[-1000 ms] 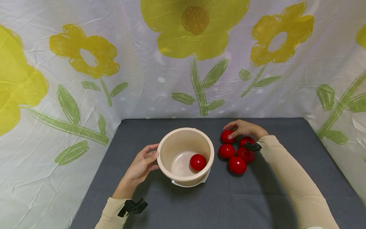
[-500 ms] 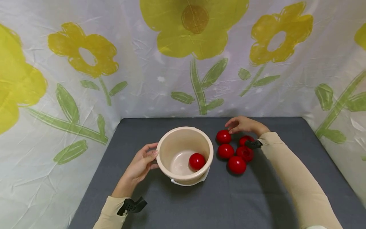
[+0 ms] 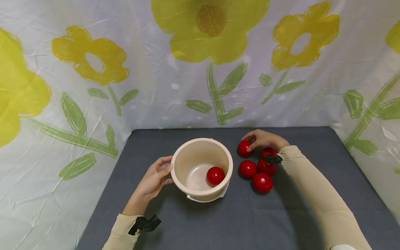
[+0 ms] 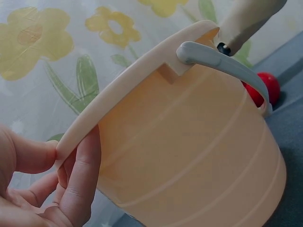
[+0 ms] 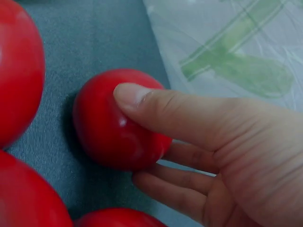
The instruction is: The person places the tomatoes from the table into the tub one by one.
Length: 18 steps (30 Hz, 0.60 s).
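A cream bucket [image 3: 181,156] stands on the dark table, its white handle [image 4: 222,61] hanging down at the front. My left hand [image 3: 157,177] pinches the bucket's rim at its left side, thumb above and fingers below. One glossy red apple [image 3: 215,176] lies inside on the bottom. To the right of the bucket, my right hand [image 3: 264,138] holds another red apple [image 5: 109,123], the thumb across its top and the fingers behind it. That apple is the farthest back of a small group.
Several more red apples lie close in front of my right hand, among them a left one [image 3: 247,169] and a front one [image 3: 262,182]. A dark grey cloth covers the table [image 3: 225,225]. Behind it hangs a white curtain [image 3: 162,104] with yellow flowers.
My right hand lifted off the back apple half a second ago and now grips it again. The back apple and front ones have shifted slightly. My left hand stays at the rim.
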{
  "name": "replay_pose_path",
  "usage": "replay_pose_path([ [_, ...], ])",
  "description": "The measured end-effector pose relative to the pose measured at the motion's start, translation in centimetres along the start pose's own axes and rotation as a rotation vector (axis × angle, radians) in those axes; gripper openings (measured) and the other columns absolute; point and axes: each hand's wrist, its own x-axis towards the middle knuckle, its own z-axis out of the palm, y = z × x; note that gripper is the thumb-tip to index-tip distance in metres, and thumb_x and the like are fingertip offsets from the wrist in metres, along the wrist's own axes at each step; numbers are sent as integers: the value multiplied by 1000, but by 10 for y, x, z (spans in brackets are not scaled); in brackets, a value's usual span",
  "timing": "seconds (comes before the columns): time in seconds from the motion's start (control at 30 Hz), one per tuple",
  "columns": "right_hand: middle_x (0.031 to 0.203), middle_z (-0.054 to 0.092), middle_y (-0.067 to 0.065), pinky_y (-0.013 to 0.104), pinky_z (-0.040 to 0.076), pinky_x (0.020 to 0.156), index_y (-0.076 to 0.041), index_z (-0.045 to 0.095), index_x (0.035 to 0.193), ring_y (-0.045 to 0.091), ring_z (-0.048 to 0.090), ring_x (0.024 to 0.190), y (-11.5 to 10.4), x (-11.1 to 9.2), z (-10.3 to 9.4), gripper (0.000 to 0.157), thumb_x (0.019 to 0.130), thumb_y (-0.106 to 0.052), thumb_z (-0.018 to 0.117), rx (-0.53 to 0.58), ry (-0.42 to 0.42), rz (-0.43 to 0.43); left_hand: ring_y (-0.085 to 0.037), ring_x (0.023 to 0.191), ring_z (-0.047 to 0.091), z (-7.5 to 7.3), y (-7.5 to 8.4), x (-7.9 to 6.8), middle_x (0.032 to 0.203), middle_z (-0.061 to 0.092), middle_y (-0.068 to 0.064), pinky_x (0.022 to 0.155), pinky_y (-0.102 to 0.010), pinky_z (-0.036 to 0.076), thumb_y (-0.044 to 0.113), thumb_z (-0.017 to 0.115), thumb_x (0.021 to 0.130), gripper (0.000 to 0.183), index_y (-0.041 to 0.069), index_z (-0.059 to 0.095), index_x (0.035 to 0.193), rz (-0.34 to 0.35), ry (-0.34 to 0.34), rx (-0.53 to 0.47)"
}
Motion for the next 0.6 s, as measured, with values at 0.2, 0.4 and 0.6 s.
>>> replay_pose_path([
  [0.2,134,63,19,45,52,99,-3,59,134,38,59,123,2,-2,0,59,82,-21,81,-29,38,1,-8,88,68,0,-1,0,99,69,6,70,-25,60,10,54,101,51,-3,30,144,2,4,2],
  [0.4,139,59,19,46,54,97,-5,56,138,38,57,125,-8,-11,-14,60,85,-24,78,17,88,-27,-8,88,68,0,-2,1,99,69,6,70,-25,60,10,54,101,50,-3,30,143,3,5,4],
  [0.6,140,57,18,39,56,92,-8,56,138,35,57,126,-23,-15,-28,60,85,-25,78,53,92,-53,-8,88,69,-1,-3,2,99,69,6,70,-25,60,9,53,101,49,-4,31,142,12,5,1],
])
